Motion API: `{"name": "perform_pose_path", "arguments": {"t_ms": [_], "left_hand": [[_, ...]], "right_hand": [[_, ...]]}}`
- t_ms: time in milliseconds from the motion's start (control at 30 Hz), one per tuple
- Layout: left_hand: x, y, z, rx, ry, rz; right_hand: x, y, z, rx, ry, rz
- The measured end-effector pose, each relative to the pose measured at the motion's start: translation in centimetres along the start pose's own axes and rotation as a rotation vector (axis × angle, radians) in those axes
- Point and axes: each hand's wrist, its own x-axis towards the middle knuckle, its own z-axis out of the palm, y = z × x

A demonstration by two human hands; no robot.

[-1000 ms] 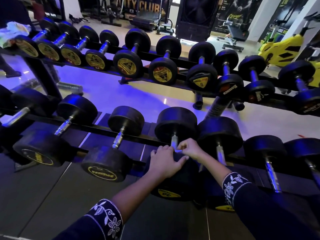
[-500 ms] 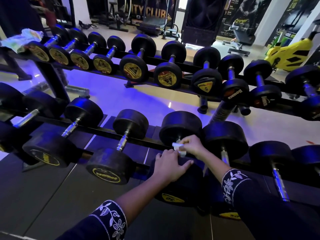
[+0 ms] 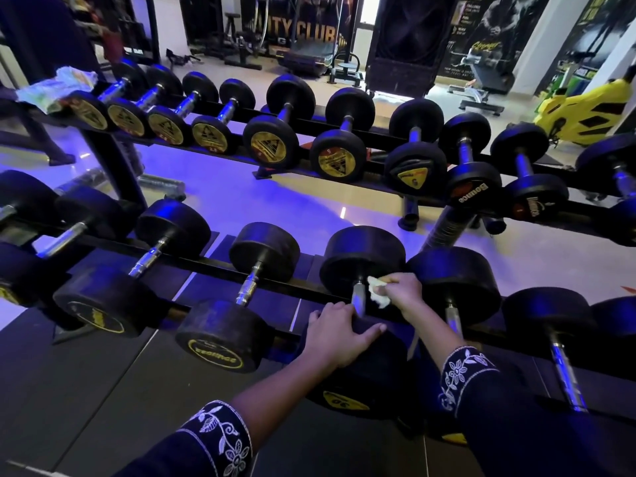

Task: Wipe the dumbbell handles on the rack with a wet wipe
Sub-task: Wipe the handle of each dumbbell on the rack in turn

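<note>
Step in hand: I read this as wiping the short chrome steel handle (image 3: 358, 299) of a big black rubber dumbbell (image 3: 363, 258) on the lower tier of the black metal rack (image 3: 206, 263).
Right hand: my right hand (image 3: 401, 290) has its fingers curled in, pinching a crumpled white wet wipe (image 3: 377, 292).
Wipe position: it sits against the right side of the handle's upper end, just below the far head. I cannot tell how firmly it presses.
Left hand: my left hand (image 3: 339, 333) lies over the top of the near head, fingers fairly straight and spread, thumb out to the right. It grips nothing and seems only to steady the weight.
Progress: the wipe covers just one side of the bar. Much of the chrome below it shows bare, so I judge this handle unfinished.
Next move: wrap the wipe further round the bar, then draw it down toward the near head, where the left hand leaves little room.
After that: the neighbouring chrome handle (image 3: 453, 316) just to the right is close by.
</note>
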Motion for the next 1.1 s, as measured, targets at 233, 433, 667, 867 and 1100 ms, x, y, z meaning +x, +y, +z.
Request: {"name": "perform_pose_path", "arguments": {"t_ms": [233,433,667,867,1100], "left_hand": [[-0.1,-0.2,-0.2,-0.008,0.021,0.016],[0.0,-0.6,-0.2,-0.014,0.018,0.016],[-0.2,-1.0,-0.6,-0.046,0.007,0.015],[-0.1,-1.9,-1.0,-0.075,-0.001,0.007],[-0.3,-3.0,-1.7,-0.111,0.004,0.0]], "right_hand": [[-1.5,2.2,2.4,0.06,-0.231,0.213],[-1.8,3.0,0.5,0.087,-0.373,0.317],[-2.6,1.1,2.1,0.24,-0.269,0.268],[-3.4,1.7,0.9,0.044,-0.369,0.306],[-2.3,-0.7,3.6,0.054,-0.169,0.001]]}}
